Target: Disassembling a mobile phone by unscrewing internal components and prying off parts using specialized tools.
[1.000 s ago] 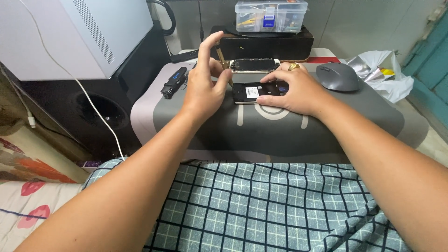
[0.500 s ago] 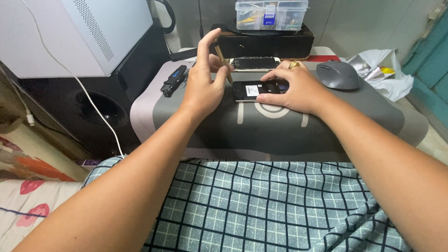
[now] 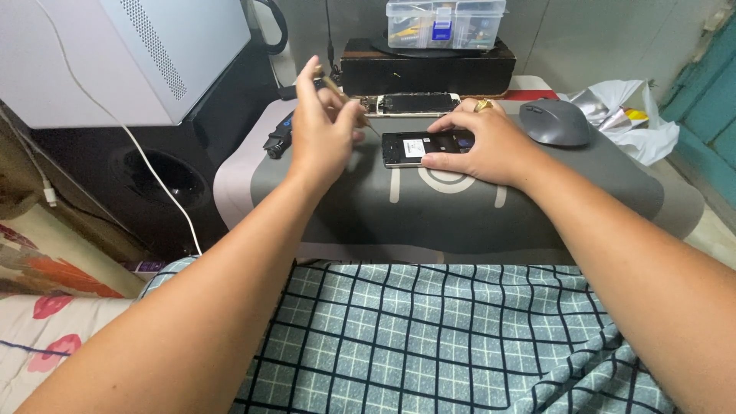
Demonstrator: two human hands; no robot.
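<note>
— Hands first? Left hand (image 3: 322,138) raised above the grey rubbery work mat (image 3: 460,207), thumb and fingers pinched on a thin brown-handled tool with a fine metal tip (image 3: 345,96), tip slanting down toward the mat. Right hand (image 3: 483,146) lying flat, fingers pressed down on the opened black smartphone with a white label inside (image 3: 418,147).

— And nearer than the mat?

— Green-grey checked cloth (image 3: 429,337) spread just below the mat's front edge, under both forearms.

— Position of the phone?

— Flat on the mat, around its middle, right half hidden beneath the fingers.

— Further back on the mat?

— Second dismantled phone with a dark screen (image 3: 410,103) near the far edge, just behind the first. Small black oblong gadget (image 3: 277,139) at the mat's left end. Grey computer mouse (image 3: 556,123) toward the right end.

— Beyond the mat?

— Long black box (image 3: 425,73) behind the far edge, clear plastic parts case (image 3: 445,23) resting on top. White perforated metal cabinet (image 3: 138,54) off to the left.
</note>
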